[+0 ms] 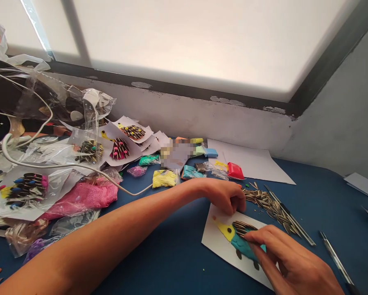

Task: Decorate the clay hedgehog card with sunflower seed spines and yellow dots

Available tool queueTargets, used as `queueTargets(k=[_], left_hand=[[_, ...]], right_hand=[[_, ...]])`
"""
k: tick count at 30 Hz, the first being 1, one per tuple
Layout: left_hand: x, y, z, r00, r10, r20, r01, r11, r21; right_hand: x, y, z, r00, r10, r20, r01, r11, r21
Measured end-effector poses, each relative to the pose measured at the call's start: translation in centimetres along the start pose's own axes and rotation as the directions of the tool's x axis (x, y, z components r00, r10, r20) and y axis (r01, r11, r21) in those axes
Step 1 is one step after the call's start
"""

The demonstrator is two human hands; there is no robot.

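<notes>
A white card [213, 231] lies before me with a clay hedgehog [247, 248] on it, yellow at the head and turquoise along the body. Striped sunflower seeds [241, 228] stand in a row on its back. My right hand [294, 258] is over the body, thumb and forefinger pinched on a sunflower seed at the end of that row; the seed is mostly covered by the fingers. At the card's upper edge, my left hand [226, 196] has its fingers curled down beside a heap of loose seeds [268, 205]. What it holds, if anything, is hidden.
A metal tool with a dark grip [290, 215] lies by the seeds, and a pen [337, 258] lies farther right. Clay packets, including a yellow one [164, 178] and a red one [235, 171], stretch along the back. Finished hedgehog cards [120, 149], plastic wrappers and a white cable [79, 166] crowd the left.
</notes>
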State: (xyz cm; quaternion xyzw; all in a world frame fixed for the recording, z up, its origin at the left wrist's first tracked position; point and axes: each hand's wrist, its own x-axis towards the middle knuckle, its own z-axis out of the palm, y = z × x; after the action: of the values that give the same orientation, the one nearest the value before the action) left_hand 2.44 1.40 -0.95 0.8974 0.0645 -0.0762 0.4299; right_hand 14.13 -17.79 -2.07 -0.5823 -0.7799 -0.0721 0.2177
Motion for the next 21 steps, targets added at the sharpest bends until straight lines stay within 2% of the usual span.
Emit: queueTargets(k=[9, 12, 16, 21], left_hand=[[0.1, -0.2, 0.0, 1.000, 0.011, 0.000, -0.011, 1.000, 0.001], [0.1, -0.2, 0.0, 1.000, -0.002, -0.010, 0.002, 1.000, 0.015], [-0.1, 0.1, 0.0, 1.000, -0.011, -0.025, 0.013, 0.998, 0.065], [-0.4, 0.7, 0.1, 0.998, -0.041, -0.048, 0.046, 0.992, 0.113]], right_hand=[[0.1, 0.6, -0.9, 0.998, 0.059, 0.003, -0.059, 0.994, 0.094], [0.1, 1.3, -1.5, 0.987, 0.160, -0.031, -0.157, 0.984, 0.081], [0.5, 2.4, -2.2, 0.930, 0.344, -0.129, -0.348, 0.938, -0.006], [1.1, 3.2, -2.0, 0.925, 0.374, -0.071, -0.375, 0.927, 0.009]])
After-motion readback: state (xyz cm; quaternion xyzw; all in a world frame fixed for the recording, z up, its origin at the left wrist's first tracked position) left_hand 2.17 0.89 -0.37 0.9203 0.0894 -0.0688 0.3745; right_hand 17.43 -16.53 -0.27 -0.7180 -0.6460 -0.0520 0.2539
